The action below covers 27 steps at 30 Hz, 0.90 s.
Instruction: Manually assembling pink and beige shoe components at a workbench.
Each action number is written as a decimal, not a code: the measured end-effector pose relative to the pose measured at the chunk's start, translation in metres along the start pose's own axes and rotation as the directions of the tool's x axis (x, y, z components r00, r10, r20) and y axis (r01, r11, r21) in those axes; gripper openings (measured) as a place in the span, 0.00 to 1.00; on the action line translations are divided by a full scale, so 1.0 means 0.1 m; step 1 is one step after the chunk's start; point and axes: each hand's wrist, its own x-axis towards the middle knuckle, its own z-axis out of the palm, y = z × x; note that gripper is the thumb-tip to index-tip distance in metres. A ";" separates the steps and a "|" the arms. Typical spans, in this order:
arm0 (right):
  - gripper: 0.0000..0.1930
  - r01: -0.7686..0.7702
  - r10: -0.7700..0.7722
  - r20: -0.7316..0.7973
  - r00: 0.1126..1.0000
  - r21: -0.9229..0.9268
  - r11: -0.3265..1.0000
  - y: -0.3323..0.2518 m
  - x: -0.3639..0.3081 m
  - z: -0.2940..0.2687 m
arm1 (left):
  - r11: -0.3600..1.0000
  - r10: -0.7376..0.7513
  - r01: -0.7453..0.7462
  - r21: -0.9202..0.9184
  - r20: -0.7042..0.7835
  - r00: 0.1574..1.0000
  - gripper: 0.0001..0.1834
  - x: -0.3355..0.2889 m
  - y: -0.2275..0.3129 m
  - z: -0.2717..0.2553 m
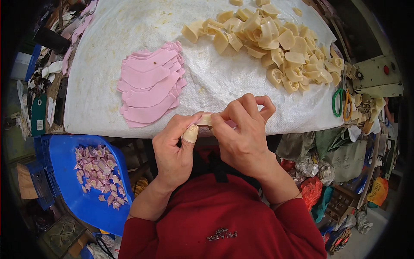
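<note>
The small cream piece was between the two hands, at the near edge of the white-covered table. The left hand pinched one end, its thumb wearing a cream cover; the fingers of the right hand were narrowed on the other end, the outer ones curled and raised. Some pink material showed beside the piece, and the fingers hid much of both.

Just beyond the left hand lay an overlapping stack of pink sheets. Farther off to the right spread a heap of curved cream parts, several hollow underneath. A green ring and an orange ring hung by the right edge. Below the table's left corner stood a blue tub with a pile of pink-and-cream pieces in it.

The tabletop was draped in woven sheeting, wrinkled and stained yellowish in places. The room crowded close: a black cylinder amid scraps on the left, a pale metal machine part on the right, and below it a red plastic bag near a brown crate.
</note>
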 end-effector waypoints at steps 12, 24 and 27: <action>0.14 -0.002 0.094 -0.145 0.985 0.532 0.847 0.14 -0.09 0.13 | 0.980 0.198 -0.198 -0.018 -0.006 0.980 0.11 0.05 -0.10 -0.04; 0.13 0.016 -0.089 0.090 0.992 0.608 0.794 0.14 -0.07 -0.01 | 0.877 0.475 -0.475 0.077 0.023 0.880 0.08 0.11 -0.11 0.06; 0.13 0.076 -0.044 -0.068 0.997 0.603 0.794 0.21 -0.11 0.04 | 0.879 0.474 -0.467 0.097 -0.053 0.879 0.04 0.10 -0.01 0.12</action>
